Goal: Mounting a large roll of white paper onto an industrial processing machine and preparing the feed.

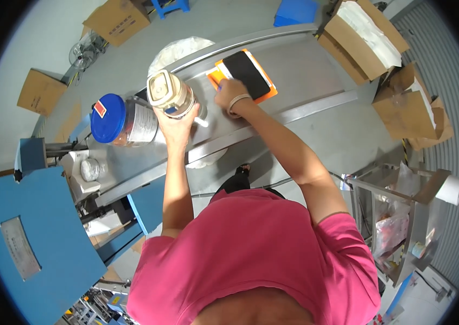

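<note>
My left hand [176,125] is wrapped round a clear jar with a cream-coloured lid [163,88], upright over the metal table [308,67]. To its left stands a big clear tub with a blue lid [109,120] and a white label. My right hand [231,94], a pale band at its wrist, is closed at the near left corner of a flat orange item [264,97]. A black phone-like slab [246,73] lies on that item. A small bit of blue shows at the right fingertips; what they hold is too small to tell.
Raised rims edge the table. Open cardboard boxes [357,43] stand at the right, another box [115,21] at the far left. A blue machine cabinet [29,216] fills the near left. A metal rack [392,216] with bags stands at the near right.
</note>
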Action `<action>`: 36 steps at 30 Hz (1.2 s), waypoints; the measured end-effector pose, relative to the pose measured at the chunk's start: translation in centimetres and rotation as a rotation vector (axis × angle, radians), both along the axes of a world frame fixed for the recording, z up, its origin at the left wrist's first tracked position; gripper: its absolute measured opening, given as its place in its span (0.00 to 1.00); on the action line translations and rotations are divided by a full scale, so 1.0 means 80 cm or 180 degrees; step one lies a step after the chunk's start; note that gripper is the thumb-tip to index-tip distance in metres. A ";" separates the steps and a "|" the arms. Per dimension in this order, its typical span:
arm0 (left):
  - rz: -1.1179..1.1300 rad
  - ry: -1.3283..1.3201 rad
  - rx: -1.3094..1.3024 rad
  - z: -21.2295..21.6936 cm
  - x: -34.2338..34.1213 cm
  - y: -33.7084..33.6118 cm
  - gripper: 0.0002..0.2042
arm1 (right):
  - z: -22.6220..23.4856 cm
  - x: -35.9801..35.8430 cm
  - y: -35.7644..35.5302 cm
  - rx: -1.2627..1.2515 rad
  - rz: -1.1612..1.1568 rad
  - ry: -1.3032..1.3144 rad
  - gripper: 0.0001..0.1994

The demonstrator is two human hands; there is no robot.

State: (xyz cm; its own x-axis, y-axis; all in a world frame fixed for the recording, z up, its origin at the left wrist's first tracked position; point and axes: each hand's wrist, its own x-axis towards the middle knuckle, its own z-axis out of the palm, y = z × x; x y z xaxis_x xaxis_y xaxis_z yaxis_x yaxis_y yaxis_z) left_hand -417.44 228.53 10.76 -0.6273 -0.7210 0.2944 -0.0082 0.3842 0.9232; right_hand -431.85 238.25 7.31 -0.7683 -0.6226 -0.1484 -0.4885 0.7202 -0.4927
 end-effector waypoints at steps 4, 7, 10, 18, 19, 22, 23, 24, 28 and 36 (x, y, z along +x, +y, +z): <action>0.0030 0.0032 0.0000 0.002 0.002 0.007 0.44 | 0.015 -0.079 0.040 -0.0145 -0.0973 0.0131 0.16; -0.0086 0.0199 0.0176 -0.010 0.000 0.007 0.44 | 0.045 -0.102 0.058 0.0890 -0.0923 -0.0595 0.26; -0.0101 0.0091 0.0189 -0.015 0.000 0.011 0.43 | 0.031 -0.111 0.054 0.1047 -0.0995 -0.0698 0.27; -0.0023 0.0091 -0.0196 -0.015 0.003 0.009 0.38 | 0.003 -0.122 0.045 0.0741 -0.1027 -0.1563 0.26; 0.0018 0.0154 -0.0157 -0.014 0.004 0.010 0.38 | 0.000 -0.118 0.043 0.0660 -0.1037 -0.1580 0.27; 0.0022 0.0294 -0.0118 -0.015 0.005 0.006 0.37 | -0.022 -0.121 0.049 -0.0040 -0.0808 -0.1891 0.29; 0.0011 0.0383 -0.0100 -0.019 0.002 0.004 0.36 | -0.026 -0.119 0.055 -0.0346 -0.0915 -0.2161 0.27; -0.0065 0.0456 0.0061 -0.027 -0.003 -0.002 0.35 | -0.015 -0.114 0.064 -0.0672 -0.1044 -0.2398 0.26; -0.0266 -0.0054 -0.0566 -0.067 -0.022 -0.036 0.22 | 0.023 -0.077 0.125 -0.2300 -0.1145 -0.3630 0.26; -0.0233 0.0197 -0.0793 0.023 -0.017 0.031 0.25 | 0.066 -0.020 0.235 -0.4264 -0.1493 -0.2974 0.27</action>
State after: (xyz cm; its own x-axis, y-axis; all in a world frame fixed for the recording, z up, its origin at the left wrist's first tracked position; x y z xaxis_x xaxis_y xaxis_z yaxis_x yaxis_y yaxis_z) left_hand -418.84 230.97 12.60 -0.6504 -0.5748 0.4965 0.0815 0.5971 0.7980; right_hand -433.41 257.03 12.60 -0.8707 -0.4392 -0.2212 0.4171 -0.4214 -0.8053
